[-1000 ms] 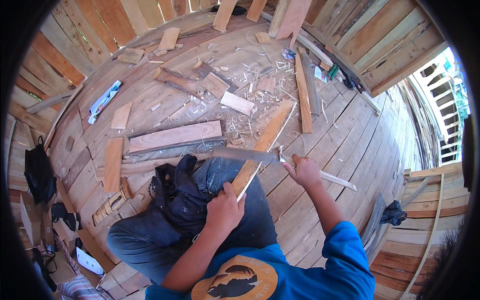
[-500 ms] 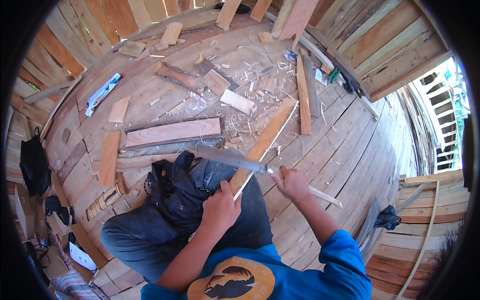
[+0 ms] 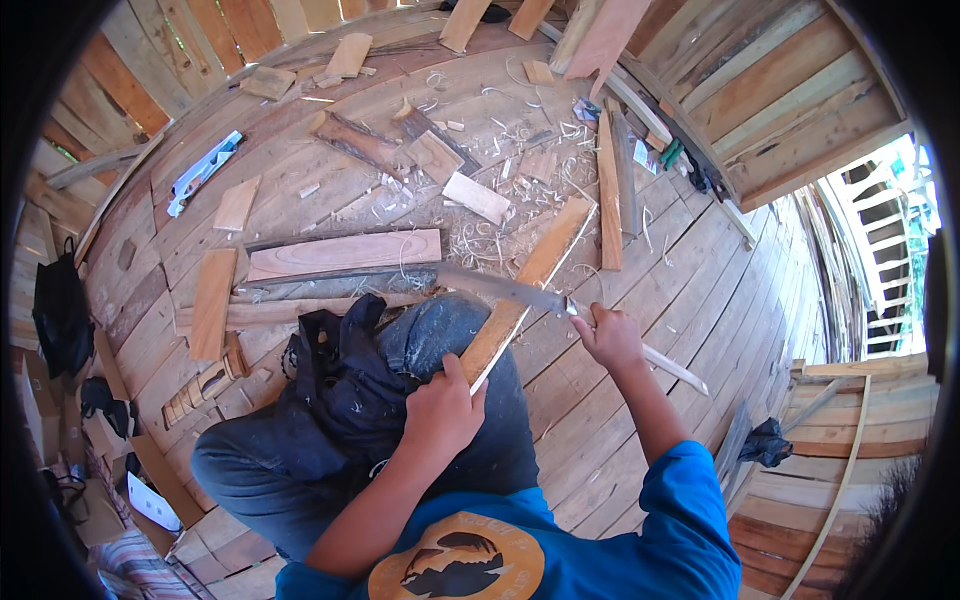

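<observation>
My left hand (image 3: 445,410) is closed round the near end of a narrow wooden board (image 3: 555,245), close to my thigh. The board slants away to the right, and its far end is over the shavings on the floor. In my right hand (image 3: 610,338) is a long-bladed knife (image 3: 500,288), gripped by its pale wooden handle, which sticks out behind the fist. Its blade lies across the board from right to left, slightly blurred. Whether the edge touches the wood I cannot tell. A dark cloth (image 3: 345,375) is bunched on my lap.
Curled shavings (image 3: 480,240) and chips litter the plank floor. Ahead lie a pinkish board (image 3: 345,256), a short pale block (image 3: 477,198) and bark-edged pieces (image 3: 355,143). Another board (image 3: 609,190) is at the right. A carved wooden sheath (image 3: 205,388) rests at the left.
My right hand has moved right and a little farther from me, carrying the knife along the board. The left hand and board have stayed nearly in place.
</observation>
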`<state>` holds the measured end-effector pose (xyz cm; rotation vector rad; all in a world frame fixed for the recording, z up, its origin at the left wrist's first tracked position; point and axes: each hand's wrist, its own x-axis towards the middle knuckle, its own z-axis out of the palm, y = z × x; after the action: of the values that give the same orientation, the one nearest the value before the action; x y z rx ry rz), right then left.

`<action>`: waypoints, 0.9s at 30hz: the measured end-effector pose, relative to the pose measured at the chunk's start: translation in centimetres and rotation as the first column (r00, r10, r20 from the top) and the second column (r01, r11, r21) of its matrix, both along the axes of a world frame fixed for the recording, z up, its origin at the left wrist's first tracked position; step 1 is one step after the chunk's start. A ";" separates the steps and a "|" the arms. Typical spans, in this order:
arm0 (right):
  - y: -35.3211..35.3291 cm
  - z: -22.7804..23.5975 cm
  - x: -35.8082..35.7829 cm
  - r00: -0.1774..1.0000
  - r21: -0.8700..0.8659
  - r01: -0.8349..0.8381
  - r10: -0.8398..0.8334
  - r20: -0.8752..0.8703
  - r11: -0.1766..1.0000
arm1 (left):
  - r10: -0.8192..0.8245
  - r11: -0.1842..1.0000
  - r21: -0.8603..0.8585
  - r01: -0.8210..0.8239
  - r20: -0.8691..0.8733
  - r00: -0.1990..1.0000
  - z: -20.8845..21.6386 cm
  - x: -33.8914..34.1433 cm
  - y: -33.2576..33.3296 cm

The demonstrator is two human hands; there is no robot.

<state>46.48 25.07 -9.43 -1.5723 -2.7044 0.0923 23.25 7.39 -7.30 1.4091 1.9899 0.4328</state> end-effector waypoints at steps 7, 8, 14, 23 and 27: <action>-3.5 0.8 -2.5 0.993 -0.108 -0.119 0.119 -0.008 0.987 | 0.016 1.000 -0.019 -0.016 0.010 1.000 -0.2 -0.1 -0.2; -3.6 0.8 -2.7 0.985 -0.113 -0.174 0.174 -0.006 0.978 | 0.022 1.000 -0.018 -0.022 0.014 1.000 -0.3 -0.1 -0.3; 0.4 0.8 -0.4 0.998 -0.072 0.056 -0.055 0.022 0.996 | 0.028 1.000 -0.013 -0.027 0.032 0.999 -0.2 0.3 0.1; 1.8 -0.3 0.0 0.999 -0.080 -0.031 0.032 0.017 0.996 | 0.030 1.000 -0.003 -0.030 0.027 0.999 0.3 0.1 -0.2; 2.2 0.0 0.3 1.000 -0.118 0.008 -0.006 0.013 0.993 | 0.018 0.998 -0.056 -0.015 0.052 0.998 0.1 0.1 0.3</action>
<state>46.75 27.26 -9.41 -1.6164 -2.7500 0.2473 23.38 7.68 -7.15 1.3352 1.9574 0.4142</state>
